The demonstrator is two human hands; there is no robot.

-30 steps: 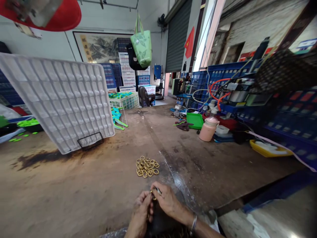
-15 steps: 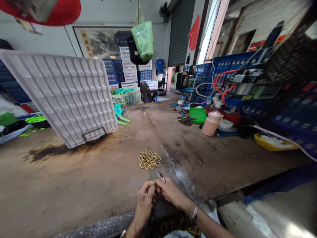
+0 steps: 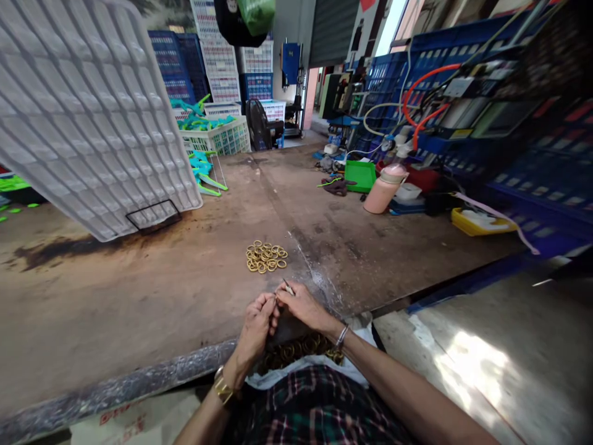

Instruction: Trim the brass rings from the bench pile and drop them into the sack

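Observation:
My left hand (image 3: 258,318) is closed in a pinch over the table's near edge, on a gold-coloured ring whose edge showed earlier and which the fingers now mostly cover. Touching it at the fingertips is my right hand (image 3: 303,306), closed around a small knife (image 3: 288,288) with a dark pointed tip and pale handle. Beyond both hands, a loose pile of gold rings (image 3: 266,258) lies on the brown table (image 3: 185,290). Below the hands, many more rings (image 3: 296,351) fill a white bag (image 3: 266,379) at my lap.
A ribbed clear plastic tray (image 3: 106,123) stands tilted at left, by a black wire stand (image 3: 155,216). Farther right are a pink bottle (image 3: 384,190), a green tray (image 3: 360,177) and a yellow tray (image 3: 482,224). A crate (image 3: 227,137) holds turquoise pieces at the back.
The view has tipped downward, so lap and bag show more. Both hands stay together at the table edge; the ring between them is less visible now.

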